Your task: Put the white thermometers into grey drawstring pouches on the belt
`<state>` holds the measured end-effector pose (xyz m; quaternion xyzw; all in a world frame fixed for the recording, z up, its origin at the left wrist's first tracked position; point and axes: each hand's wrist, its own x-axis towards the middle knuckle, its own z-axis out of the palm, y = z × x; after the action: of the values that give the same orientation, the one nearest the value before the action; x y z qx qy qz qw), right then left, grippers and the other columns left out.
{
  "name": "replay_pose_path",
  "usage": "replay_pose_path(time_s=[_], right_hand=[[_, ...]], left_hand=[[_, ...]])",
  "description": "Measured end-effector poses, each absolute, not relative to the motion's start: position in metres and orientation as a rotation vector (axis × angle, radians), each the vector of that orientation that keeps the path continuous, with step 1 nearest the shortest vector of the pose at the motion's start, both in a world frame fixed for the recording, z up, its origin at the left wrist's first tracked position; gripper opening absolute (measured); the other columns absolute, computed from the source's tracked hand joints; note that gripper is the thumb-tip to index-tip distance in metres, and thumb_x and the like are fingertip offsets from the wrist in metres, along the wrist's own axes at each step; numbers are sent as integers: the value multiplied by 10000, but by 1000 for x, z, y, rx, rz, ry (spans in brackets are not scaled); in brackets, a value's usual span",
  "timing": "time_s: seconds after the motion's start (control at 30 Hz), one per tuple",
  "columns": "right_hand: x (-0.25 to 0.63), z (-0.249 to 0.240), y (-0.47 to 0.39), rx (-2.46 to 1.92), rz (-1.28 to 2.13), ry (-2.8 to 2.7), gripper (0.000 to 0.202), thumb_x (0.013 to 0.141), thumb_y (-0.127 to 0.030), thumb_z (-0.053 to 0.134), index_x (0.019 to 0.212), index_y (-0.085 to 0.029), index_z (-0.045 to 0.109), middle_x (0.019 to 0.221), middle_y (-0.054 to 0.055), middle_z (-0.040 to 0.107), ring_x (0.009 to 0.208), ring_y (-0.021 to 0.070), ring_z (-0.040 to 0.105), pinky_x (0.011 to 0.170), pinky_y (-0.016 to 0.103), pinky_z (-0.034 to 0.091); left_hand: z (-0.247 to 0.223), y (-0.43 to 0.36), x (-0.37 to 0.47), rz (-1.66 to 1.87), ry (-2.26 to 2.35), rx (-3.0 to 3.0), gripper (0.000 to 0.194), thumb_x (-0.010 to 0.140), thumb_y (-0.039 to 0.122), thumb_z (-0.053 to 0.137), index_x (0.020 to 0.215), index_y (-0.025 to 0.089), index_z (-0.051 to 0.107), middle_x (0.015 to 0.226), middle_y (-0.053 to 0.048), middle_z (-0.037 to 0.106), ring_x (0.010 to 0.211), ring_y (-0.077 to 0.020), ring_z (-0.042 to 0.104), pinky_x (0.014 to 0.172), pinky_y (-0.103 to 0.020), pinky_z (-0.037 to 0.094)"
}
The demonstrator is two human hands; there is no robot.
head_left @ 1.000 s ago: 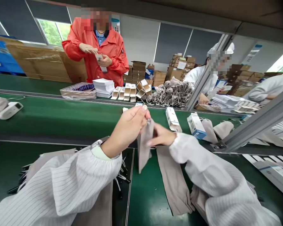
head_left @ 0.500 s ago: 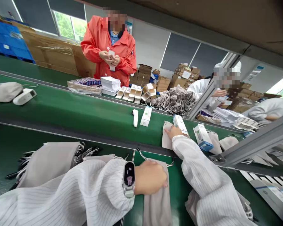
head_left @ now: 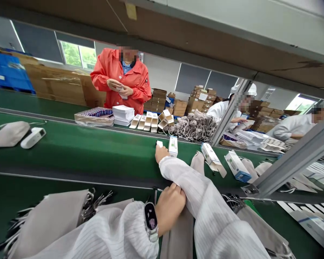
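Belt runs beyond your tabletop, where a grey pouch lies under your left hand, fingers curled, its grip hidden. Your right hand, beside a white box, is clamped around a small white device on the belt.

No wording, brand or number can be read; what markings there are stay illegible. The upright white-and-blue box near the centre of the frame bears small print, as do the open-flapped box to its right and the blue-ended box beyond that. The watch at lower centre shows a lit display — too blurred to make out. A plain white label sits on the stacked cartons at upper right of centre, another tag on the blue crates at upper left — probably printed, though the view is too poor to tell.
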<state>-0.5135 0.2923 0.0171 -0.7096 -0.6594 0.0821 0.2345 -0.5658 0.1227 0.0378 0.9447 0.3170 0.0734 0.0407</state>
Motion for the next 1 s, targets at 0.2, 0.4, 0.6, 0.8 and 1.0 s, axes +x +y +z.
replay_pose_path(time_s=[0.2,0.4,0.6,0.8,1.0], right_hand=[[-475,37,286,-1768,600,-1612,389,739,-198,496,1108,-151,380,876,91,590,799,221,588,698,410,451],[-424,85,216,-1160,893,-1303,634,701,-318,551,1225,-245,201,883,14,596,764,161,610,716,344,490],[-407,94,177,-995,1085,-1153,822,537,-186,691,1224,-337,265,788,-44,566,631,142,589,614,354,527],[-406,81,186,-998,1021,-1173,586,542,-212,688,1062,-296,434,774,-50,491,618,121,561,575,354,549],[-392,66,184,-1089,997,-1049,544,532,-232,695,1001,-264,422,806,-41,516,607,134,573,548,358,547]], left_hand=[[33,135,-570,201,1044,2763,186,646,37,499,815,112,516,859,-100,558,819,-229,515,692,-327,449],[31,142,-570,239,1019,2629,161,639,21,513,739,144,491,786,-59,561,796,-210,500,651,-295,432],[23,149,-570,217,972,2567,159,661,46,497,767,162,511,774,-41,554,808,-204,489,645,-286,395],[27,150,-568,197,908,2509,117,569,86,508,572,169,426,653,1,466,767,-186,426,623,-259,335],[39,152,-566,294,820,2396,168,628,201,522,560,175,371,569,43,351,678,-137,391,630,-224,313]])
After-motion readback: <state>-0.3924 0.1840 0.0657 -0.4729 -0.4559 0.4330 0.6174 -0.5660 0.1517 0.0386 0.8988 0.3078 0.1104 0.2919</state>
